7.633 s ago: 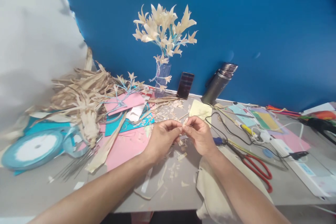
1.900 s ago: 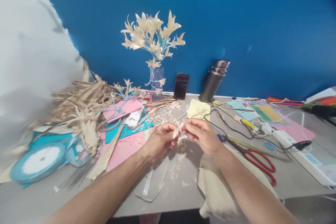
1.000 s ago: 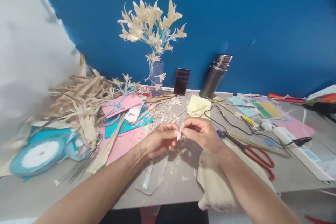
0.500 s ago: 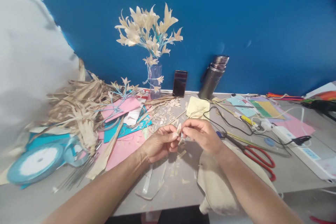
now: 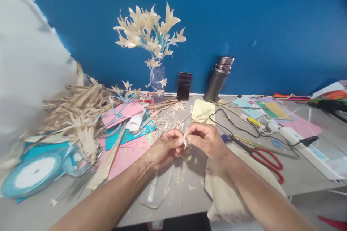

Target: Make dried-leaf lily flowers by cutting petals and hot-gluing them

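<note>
Your head camera, facing forward and down
From above the near side of the table (image 5: 196,196), your only view looks across to the blue wall (image 5: 271,18), close enough that your forearms (image 5: 114,187) rise from the bottom edge and your left hand (image 5: 164,149) and right hand (image 5: 208,140) sit just below centre.

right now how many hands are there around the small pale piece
2: the left hand pinches the small pale piece from the left, and the right hand grips it from the right. No other hand shows.
</note>
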`<state>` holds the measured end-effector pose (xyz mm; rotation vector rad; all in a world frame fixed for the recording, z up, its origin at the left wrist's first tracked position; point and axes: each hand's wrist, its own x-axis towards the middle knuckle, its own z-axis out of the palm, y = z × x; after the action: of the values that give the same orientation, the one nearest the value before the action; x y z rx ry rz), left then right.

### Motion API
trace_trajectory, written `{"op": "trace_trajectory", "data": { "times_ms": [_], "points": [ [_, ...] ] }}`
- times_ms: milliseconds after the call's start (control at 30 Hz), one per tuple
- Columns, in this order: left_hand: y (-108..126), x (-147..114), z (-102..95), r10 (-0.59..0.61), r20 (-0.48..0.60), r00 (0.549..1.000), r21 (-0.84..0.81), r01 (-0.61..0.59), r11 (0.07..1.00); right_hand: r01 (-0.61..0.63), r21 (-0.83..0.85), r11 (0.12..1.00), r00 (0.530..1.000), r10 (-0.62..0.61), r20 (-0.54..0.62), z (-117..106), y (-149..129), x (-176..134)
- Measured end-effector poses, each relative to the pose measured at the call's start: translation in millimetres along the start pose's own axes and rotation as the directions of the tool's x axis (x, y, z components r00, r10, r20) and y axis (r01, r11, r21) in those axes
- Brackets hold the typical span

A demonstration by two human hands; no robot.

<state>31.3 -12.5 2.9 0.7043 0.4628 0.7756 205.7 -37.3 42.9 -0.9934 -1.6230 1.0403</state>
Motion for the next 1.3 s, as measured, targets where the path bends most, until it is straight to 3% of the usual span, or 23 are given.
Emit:
{"op": "trace_trajectory", "data": {
  "times_ms": [100, 233, 500, 900, 1300],
  "points": [
    [1, 0, -1.3, -0.002, 0.035, 0.999, -0.002, 0.002, 1.0, 0.04, -0.017, 0.999, 0.999, -0.04, 0.002, 2, -1, -1],
    [3, 0, 0.2, 0.017, 0.054, 0.998, -0.029, -0.016, 0.999, -0.004, 0.064, 0.998, 0.999, 0.001, 0.046, 0, 0, 0],
    [3, 0, 2.2, 0.024, 0.01, 1.0, -0.043, -0.024, 0.999, -0.052, 0.135, 0.99, 0.999, 0.05, 0.02, 1, 1, 3],
    [1, 3, 0.0, 0.063, -0.051, 0.997, -0.039, -0.065, 0.997, 0.038, -0.28, 0.959, 0.991, -0.071, -0.11, 7, 1, 1],
    [4, 4, -0.7, 0.051, -0.017, 0.999, -0.092, -0.053, 0.994, -0.047, -0.178, 0.983, 0.994, 0.028, -0.107, 8, 2, 0]
  ]
}}
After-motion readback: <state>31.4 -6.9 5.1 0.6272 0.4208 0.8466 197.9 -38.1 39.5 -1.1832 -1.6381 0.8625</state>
